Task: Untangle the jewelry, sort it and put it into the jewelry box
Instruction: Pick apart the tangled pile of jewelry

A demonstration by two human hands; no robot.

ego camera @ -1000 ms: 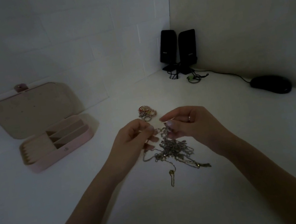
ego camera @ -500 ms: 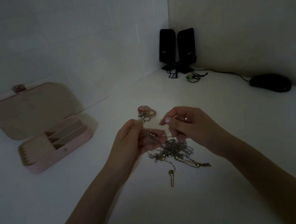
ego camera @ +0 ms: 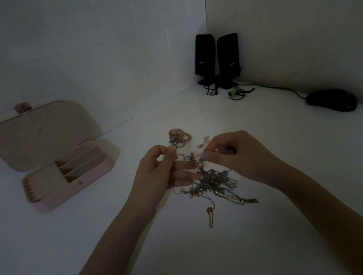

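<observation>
A tangle of chains (ego camera: 211, 183) lies mid-desk (ego camera: 298, 167), its upper strands lifted between two hands. The left hand (ego camera: 157, 174) and right hand (ego camera: 232, 155) each pinch a chain with thumb and forefinger. Rings (ego camera: 178, 136) sit just behind; the open pink jewelry box (ego camera: 62, 167) stands toward the left edge.
</observation>
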